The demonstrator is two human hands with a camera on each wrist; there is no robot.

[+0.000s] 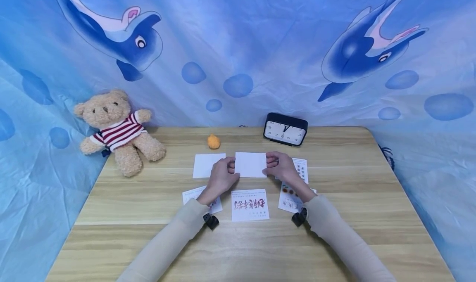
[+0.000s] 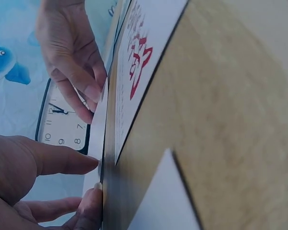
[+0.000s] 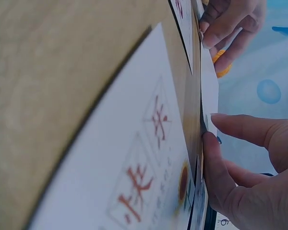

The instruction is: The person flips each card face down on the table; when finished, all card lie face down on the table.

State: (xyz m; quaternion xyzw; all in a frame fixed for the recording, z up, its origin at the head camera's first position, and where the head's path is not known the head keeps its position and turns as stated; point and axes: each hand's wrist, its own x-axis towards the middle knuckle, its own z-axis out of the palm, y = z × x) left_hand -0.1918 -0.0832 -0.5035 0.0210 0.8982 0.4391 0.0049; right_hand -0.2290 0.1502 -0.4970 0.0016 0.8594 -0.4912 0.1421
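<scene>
Hands (image 1: 221,176) pinching blank card (image 1: 251,164), lengthwise left-right

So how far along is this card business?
One blank card already lies face down on the table. The left hand and right hand pinch a second card by its edges. Printed cards, such as the red-lettered one, remain face up.

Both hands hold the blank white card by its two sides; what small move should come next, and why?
Probably turn the blank card over: left hand and right hand pinch its side edges, lifted off the table, its upper face unprinted.
</scene>
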